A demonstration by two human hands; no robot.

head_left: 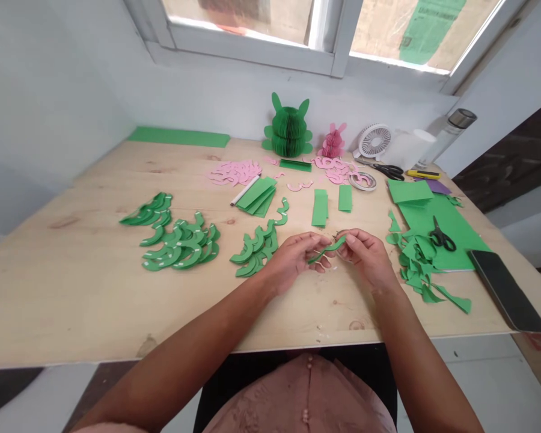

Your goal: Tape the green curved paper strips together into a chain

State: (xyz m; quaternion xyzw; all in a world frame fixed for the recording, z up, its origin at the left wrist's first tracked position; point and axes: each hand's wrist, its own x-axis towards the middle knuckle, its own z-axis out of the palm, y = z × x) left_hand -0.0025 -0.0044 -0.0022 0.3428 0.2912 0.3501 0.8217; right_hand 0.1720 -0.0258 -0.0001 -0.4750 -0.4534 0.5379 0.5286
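Between my two hands is a wavy green paper strip, held over the front middle of the table. My left hand pinches its left part, and the fingers of my right hand close on its right end. Just left of my left hand lies a pile of similar curved green paper pieces. Farther left are more green curved pieces with small white marks. Green paper scraps lie to the right of my right hand.
Black-handled scissors rest on a green sheet, near a dark phone-like slab. Toward the back are pink cutouts, a tape roll, a green honeycomb paper figure, a small fan and a yellow cutter.
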